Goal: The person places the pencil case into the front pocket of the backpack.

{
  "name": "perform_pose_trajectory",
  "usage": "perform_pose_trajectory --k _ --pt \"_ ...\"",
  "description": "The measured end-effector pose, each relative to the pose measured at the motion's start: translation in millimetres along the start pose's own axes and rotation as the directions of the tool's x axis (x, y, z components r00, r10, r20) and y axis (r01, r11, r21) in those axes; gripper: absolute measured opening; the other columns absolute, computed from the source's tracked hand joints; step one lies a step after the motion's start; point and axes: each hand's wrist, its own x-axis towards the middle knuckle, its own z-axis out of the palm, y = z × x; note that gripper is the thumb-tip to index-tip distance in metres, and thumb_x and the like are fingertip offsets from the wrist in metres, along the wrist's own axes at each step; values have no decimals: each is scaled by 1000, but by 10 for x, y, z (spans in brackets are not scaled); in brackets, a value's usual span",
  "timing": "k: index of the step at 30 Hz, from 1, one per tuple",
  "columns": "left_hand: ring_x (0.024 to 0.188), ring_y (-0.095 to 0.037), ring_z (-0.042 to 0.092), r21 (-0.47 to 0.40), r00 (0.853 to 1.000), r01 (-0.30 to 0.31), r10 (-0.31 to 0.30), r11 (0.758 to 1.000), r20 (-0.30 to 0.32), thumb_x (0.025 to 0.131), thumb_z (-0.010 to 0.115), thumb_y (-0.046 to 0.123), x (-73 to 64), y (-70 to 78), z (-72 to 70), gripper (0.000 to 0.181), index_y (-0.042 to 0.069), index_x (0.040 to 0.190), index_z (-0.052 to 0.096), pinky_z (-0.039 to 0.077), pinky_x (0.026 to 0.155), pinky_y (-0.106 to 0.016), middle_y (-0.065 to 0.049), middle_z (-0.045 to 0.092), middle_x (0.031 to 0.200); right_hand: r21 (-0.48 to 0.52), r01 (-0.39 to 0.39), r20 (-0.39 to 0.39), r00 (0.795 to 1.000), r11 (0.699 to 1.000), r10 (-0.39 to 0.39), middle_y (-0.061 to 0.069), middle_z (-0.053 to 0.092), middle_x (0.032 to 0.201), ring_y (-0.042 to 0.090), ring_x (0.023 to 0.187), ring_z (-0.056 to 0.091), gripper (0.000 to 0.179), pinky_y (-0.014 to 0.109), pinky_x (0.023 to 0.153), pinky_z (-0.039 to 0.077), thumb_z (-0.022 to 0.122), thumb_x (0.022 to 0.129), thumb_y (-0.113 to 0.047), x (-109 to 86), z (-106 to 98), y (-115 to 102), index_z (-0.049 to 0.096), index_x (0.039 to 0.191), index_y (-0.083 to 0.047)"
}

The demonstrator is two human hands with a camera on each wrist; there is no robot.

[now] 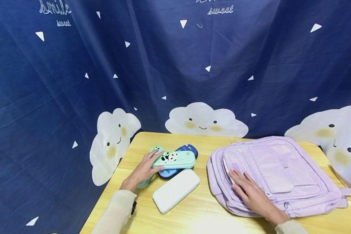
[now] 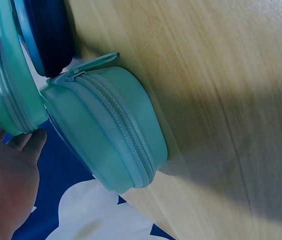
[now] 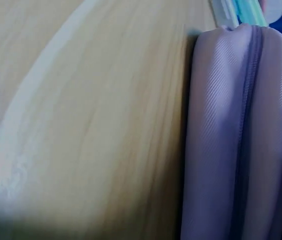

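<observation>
My left hand (image 1: 142, 169) grips the left end of a mint green pencil case (image 1: 182, 160) with a panda on its lid. That case lies across a dark blue pencil case (image 1: 191, 149) and another mint green zipped case (image 2: 106, 130), which sits under and beside my hand. In the left wrist view, the thumb and fingertips touch opposite sides of the panda case. My right hand (image 1: 250, 193) rests with extended fingers on a lilac backpack (image 1: 272, 162) lying flat, by the open edge of its front pocket. The pocket's inside is mostly hidden.
A white pencil case (image 1: 176, 191) lies on the wooden table (image 1: 193, 214) in front of the stacked cases. Behind the table hangs a dark blue curtain (image 1: 169, 58) printed with clouds and triangles. A backpack strap (image 1: 343, 191) reaches toward the right edge.
</observation>
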Motion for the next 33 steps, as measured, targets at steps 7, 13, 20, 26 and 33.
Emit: perform_pose_trajectory --k 7,13,20,26,33 --pt "167 -42 23 -6 1000 7 -7 1000 4 105 71 48 6 1 -6 74 27 170 42 33 127 -71 -10 26 181 92 -62 -12 998 994 63 24 61 155 -11 156 29 54 12 133 7 73 103 -8 21 -59 -6 59 155 -1" --pt "167 -41 22 -7 1000 14 -14 1000 5 105 71 49 1 2 -8 74 28 170 41 33 127 -71 -10 25 182 115 -68 -29 997 991 72 27 61 154 -13 155 31 57 12 133 8 76 100 -8 39 -92 -24 60 154 1" --pt "167 -41 23 -2 1000 5 -5 1000 0 105 71 48 3 -3 8 74 28 170 41 32 128 -70 -10 26 181 96 -53 -29 998 994 56 25 63 152 -14 154 29 66 13 133 6 84 93 -13 14 -58 16 61 153 1" --pt "166 -43 23 -4 1000 1 -1 1000 -1 105 71 47 3 8 8 73 27 170 42 33 127 -71 -11 26 181 99 -52 -12 998 994 54 24 63 153 -15 153 26 75 13 133 4 89 88 -19 -11 -30 54 59 155 0" --pt "166 -43 24 -1 1000 8 -8 1000 -3 105 71 47 -2 9 5 73 27 169 42 33 127 -71 -11 26 181 89 -29 -37 999 996 33 25 64 151 -14 154 28 76 15 134 6 90 85 -15 6 -37 39 60 153 2"
